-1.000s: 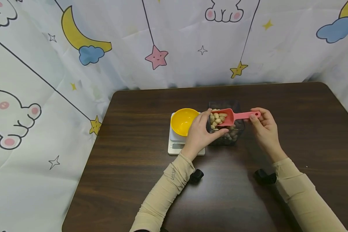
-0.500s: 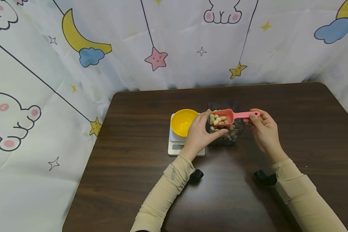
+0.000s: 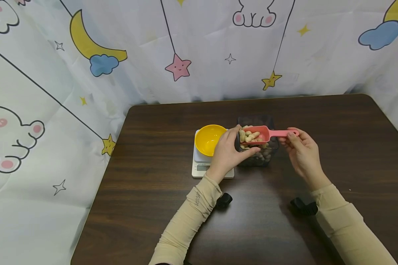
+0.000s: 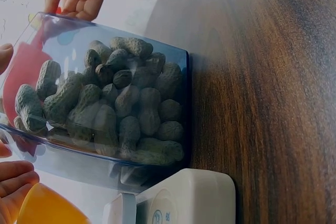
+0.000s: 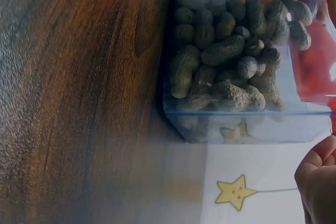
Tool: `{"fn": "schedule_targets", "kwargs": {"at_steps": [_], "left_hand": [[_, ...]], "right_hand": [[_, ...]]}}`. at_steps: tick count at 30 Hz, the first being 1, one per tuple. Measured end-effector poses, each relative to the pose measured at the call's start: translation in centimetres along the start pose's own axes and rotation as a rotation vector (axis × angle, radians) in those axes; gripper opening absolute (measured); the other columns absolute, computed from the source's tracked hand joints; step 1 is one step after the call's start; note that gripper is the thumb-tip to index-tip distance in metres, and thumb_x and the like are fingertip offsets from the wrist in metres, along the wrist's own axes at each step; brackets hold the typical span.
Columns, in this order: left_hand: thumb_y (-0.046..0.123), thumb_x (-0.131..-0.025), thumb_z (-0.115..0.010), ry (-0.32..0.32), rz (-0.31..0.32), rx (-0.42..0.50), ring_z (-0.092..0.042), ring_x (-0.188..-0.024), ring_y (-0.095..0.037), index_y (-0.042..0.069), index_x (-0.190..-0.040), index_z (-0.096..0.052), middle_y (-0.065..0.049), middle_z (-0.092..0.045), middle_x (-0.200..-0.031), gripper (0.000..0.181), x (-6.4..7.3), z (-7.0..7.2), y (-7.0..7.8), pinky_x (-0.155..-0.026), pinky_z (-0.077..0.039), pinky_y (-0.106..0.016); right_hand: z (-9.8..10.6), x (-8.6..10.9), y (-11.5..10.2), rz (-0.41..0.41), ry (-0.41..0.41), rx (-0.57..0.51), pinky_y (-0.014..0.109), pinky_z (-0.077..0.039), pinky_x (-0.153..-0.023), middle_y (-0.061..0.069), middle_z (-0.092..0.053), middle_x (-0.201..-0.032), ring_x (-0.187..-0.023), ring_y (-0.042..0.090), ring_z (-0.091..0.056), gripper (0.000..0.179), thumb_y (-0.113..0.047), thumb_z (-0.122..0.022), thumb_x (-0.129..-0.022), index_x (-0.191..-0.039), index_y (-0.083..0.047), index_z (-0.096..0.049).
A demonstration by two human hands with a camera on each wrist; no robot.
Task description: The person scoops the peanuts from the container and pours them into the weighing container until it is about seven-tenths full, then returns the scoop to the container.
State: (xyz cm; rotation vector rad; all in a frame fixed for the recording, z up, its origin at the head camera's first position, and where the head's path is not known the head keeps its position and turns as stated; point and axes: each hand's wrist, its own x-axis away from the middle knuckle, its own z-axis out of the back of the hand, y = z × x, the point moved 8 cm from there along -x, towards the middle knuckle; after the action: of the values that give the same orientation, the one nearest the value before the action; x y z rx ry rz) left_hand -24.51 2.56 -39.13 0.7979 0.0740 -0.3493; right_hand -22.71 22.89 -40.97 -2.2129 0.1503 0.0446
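Two beige sleeves reach in from the near edge of the dark wooden desk (image 3: 152,206). Toward the desk's middle, the left hand (image 3: 227,154) wraps its curled fingers and thumb around the near-left side of a clear container (image 3: 257,156) that is partly filled with peanuts in the shell (image 4: 113,111). The right hand (image 3: 302,152) pinches the end of a pink scoop's (image 3: 263,135) handle between thumb and fingertips, holding the scoop level over the container's open top with a load of peanuts in its bowl. Just left of the container, touching the left hand, a yellow bowl (image 3: 209,139) stands on a white kitchen scale (image 3: 199,167). Beyond the desk's far edge hangs a white curtain (image 3: 199,48) printed with moons, stars and clouds.
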Motion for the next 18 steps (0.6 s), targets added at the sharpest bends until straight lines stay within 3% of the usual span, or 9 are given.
{"fn": "schedule_targets", "kwargs": {"at_steps": [18], "left_hand": [[0.062,-0.073,-0.067,-0.017,0.017,-0.014,-0.045,-0.128,-0.018,0.015,-0.142,-0.038,-0.001,-0.045,-0.143,0.088,-0.23,-0.22,-0.11,-0.108,-0.04,-0.036]], "right_hand": [[1.01,0.46,-0.61,-0.012,0.036,-0.068,0.022,-0.056,-0.071,0.009,-0.065,-0.089,-0.077,0.016,-0.067,0.021,-0.003,-0.054,-0.09,-0.111,0.001,-0.05]]}}
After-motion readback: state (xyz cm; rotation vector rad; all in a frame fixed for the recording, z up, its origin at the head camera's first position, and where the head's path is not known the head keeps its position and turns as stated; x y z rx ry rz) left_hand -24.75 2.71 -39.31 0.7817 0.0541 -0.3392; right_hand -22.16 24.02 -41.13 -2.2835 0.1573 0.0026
